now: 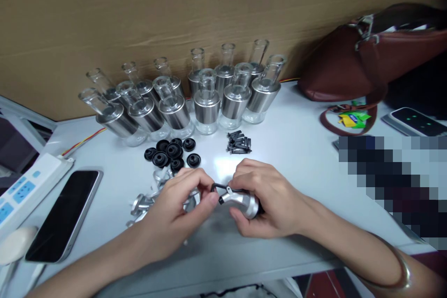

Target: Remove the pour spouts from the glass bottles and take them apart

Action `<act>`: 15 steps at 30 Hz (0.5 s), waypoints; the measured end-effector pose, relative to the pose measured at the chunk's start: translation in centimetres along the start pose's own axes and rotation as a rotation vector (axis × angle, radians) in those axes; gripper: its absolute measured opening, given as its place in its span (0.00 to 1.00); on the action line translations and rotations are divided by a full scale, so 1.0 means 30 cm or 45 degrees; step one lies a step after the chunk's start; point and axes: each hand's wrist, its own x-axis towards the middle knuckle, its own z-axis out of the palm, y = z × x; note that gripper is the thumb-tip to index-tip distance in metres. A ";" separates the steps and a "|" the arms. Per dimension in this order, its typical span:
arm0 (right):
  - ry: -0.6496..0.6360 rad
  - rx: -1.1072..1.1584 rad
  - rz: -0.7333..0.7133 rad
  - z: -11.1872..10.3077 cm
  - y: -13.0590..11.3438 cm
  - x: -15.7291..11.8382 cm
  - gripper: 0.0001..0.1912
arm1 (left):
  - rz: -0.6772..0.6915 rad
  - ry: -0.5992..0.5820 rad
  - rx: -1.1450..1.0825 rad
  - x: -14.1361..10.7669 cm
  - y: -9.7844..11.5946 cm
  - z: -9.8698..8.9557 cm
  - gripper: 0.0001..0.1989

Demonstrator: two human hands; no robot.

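Note:
My right hand (267, 198) is wrapped round a silver pourer spout (240, 201), its narrow black tip pointing left and its wide end in my palm. A thin black flip cap (220, 186) is attached at the top of the spout, and my left hand (190, 200) pinches its left end between thumb and forefinger, just off the tip. Under and behind my left hand lie several loose silver spouts (141, 204), partly hidden. Beyond them is a cluster of round black stoppers (173, 150). Farther right sits a small pile of black caps (239, 143).
Several glass bottles with steel sleeves (206, 107) stand in two rows against the cardboard (157, 14). At left are a phone (64, 216) and a power strip (26, 191). A brown bag (349, 65), a green-yellow packet (353, 119) and a dark device (419, 121) lie at right.

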 end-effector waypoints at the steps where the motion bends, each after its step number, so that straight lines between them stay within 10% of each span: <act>1: -0.004 -0.007 0.003 -0.001 0.000 0.000 0.10 | -0.092 -0.027 -0.143 0.003 0.001 0.000 0.08; 8: -0.010 -0.028 0.010 -0.003 0.006 -0.002 0.08 | -0.623 -0.226 -1.014 0.026 -0.006 0.006 0.12; 15: 0.005 -0.058 -0.029 -0.004 0.009 0.002 0.09 | -0.734 -0.290 -1.260 0.033 -0.005 -0.005 0.13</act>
